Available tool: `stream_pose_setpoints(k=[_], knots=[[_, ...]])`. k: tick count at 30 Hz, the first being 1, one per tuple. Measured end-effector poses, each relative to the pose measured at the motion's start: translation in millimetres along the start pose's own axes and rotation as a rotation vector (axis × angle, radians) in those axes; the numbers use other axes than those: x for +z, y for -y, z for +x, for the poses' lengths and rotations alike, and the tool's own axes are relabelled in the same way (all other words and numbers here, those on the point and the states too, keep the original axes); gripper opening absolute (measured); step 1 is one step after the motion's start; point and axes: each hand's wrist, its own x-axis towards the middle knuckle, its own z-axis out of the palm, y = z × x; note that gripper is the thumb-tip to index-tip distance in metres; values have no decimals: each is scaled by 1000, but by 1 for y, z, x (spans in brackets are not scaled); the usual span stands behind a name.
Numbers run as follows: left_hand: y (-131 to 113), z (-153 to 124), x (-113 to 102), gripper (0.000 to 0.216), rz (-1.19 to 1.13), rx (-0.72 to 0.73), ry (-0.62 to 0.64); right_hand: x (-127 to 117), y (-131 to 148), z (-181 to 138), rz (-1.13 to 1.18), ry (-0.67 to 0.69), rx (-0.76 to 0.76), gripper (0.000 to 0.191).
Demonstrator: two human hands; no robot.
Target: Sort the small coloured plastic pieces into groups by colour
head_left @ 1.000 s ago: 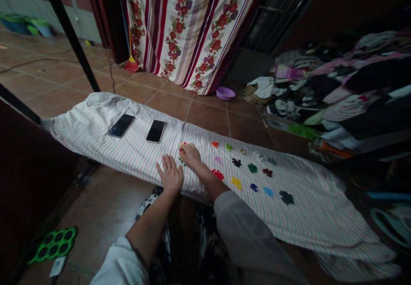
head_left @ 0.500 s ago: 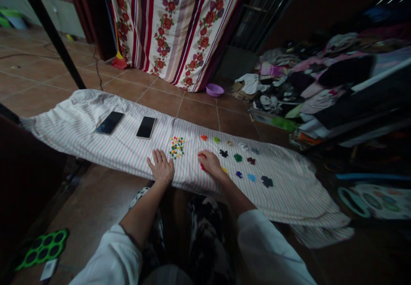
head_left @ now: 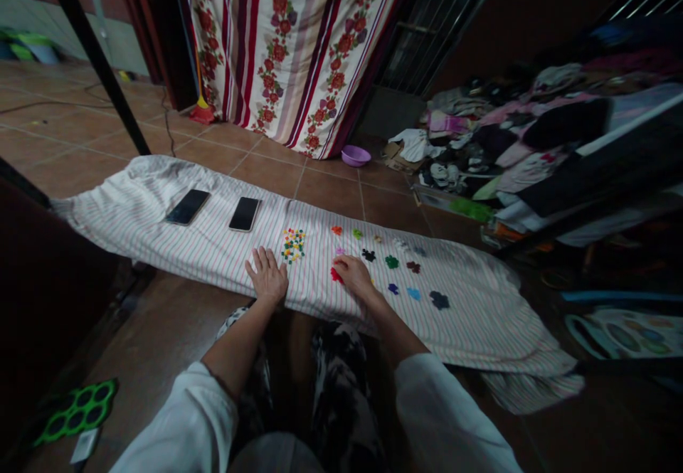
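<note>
Red pieces point(head_left: 336, 274) are lying on the surface point(head_left: 480, 331), the right hand point(head_left: 351, 272) partly covering them (fingers curled; grip undiscernible) and obstructing yellow pieces point(head_left: 372, 282). Left hand point(head_left: 268, 279): resting flat, fingers splayed, beside mixed pieces point(head_left: 293, 244). Two phones point(head_left: 245, 215): lying leftward. Purple basin point(head_left: 356, 156): sitting beyond.

Striped cloth point(head_left: 469, 323): white, thin pink and green lines. On cloth: mixed pieces point(head_left: 293, 244) in yellow, green, orange, white; single-colour piles point(head_left: 391, 262) in red, pink, orange, lime, black, dark green, brown, navy, light blue, dark grey. Phones point(head_left: 244, 214) on cloth: black screens. Beyond cloth: curtain point(head_left: 299, 46), white, maroon stripes, red rose bands; basin point(head_left: 356, 155), purple. Near side of cloth: sleeves point(head_left: 181, 416), white; trousers point(head_left: 341, 380), black-and-white print.
</note>
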Motion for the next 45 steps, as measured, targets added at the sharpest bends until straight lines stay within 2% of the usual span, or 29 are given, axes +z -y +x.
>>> stream_pose_setpoints(k=[11, 26, 35, 45], knots=[[1, 0, 1, 61, -8, -17, -13, -3, 2, 5, -98, 56, 13, 21], [0, 0, 3, 61, 24, -12, -32, 2, 2, 16, -253, 247, -38, 29], [-1, 1, 1, 63, 77, -15, -3, -1, 4, 19, -226, 240, -27, 31], [-2, 0, -2, 63, 71, -16, 12, 2, -1, 36, -218, 261, -32, 36]])
